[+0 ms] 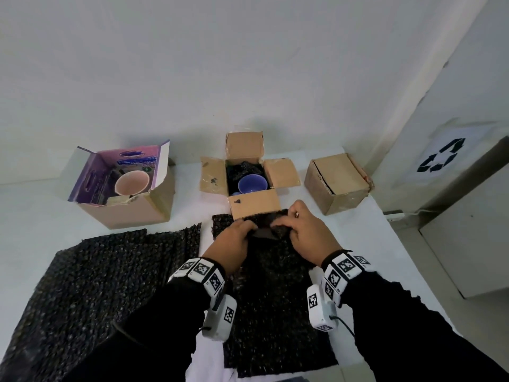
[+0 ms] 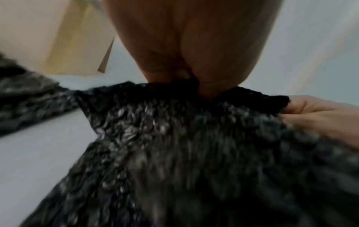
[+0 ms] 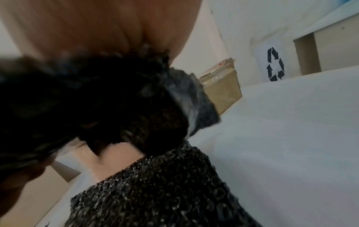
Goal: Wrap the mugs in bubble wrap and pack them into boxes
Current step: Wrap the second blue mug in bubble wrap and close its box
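Blue mug (image 1: 252,183) inside open middle box (image 1: 249,177), pink mug (image 1: 131,182) in left box (image 1: 121,186), closed box (image 1: 338,183) right, left hand (image 1: 234,241) and right hand (image 1: 308,232) both pinching bubble wrap (image 1: 272,299) bunched at table (image 1: 385,260) centre, bare table rightward.

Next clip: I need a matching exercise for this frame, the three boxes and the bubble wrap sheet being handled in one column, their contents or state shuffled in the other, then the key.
Things
1. left box
2. middle box
3. right box
4. bubble wrap sheet

States
A. flaps closed
B. holds a blue mug on black wrap
C. far edge gripped by the left hand and the right hand
D. purple-lined, holds a pink mug

Pairs: 1-D, 2-B, 3-A, 4-C
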{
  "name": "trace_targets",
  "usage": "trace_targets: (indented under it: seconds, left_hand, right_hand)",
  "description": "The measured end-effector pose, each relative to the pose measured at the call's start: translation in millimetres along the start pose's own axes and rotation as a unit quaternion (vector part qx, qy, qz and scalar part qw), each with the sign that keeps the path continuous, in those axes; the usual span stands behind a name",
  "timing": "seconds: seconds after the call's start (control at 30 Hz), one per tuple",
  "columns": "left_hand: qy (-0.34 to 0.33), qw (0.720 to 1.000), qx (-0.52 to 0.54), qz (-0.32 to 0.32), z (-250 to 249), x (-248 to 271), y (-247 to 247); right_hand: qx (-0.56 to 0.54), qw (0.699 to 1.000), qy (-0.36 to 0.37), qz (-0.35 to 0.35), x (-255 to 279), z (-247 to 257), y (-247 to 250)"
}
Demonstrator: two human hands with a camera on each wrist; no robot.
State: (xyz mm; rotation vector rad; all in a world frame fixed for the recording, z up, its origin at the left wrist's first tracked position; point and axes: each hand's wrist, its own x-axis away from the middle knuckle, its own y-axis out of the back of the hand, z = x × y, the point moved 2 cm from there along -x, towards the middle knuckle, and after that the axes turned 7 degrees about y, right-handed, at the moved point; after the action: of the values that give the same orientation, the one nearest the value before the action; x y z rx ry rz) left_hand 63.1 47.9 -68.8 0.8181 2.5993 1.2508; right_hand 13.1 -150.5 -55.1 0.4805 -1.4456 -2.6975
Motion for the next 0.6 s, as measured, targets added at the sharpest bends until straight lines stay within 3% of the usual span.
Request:
trace_targets:
  seconds: [0.13, 0.2, 0.37, 0.5, 0.6]
  left_hand:
    - [-0.027, 0.998, -0.061, -0.023, -13, -4, 19]
    - [-0.051, 0.989, -0.135, -0.026, -15, -5, 32]
    - [-0.051, 0.940, -0.335, 0.032, -19, -16, 57]
    - [-0.092, 0.949, -0.300, 0.004, -17, -27, 68]
    - [-0.038, 0.961, -0.273, 0.008, -11, -36, 75]
  right_hand:
    - [-0.013, 1.000, -0.001, -0.005, -5, -4, 12]
    - [0.003, 0.999, 0.017, 0.027, -8, -5, 21]
    - [0.113, 0.984, 0.042, 0.131, -19, -13, 25]
    - [-0.009, 0.994, -0.007, 0.106, -34, -17, 26]
    - [-0.026, 0.991, -0.030, 0.130, -48, -12, 31]
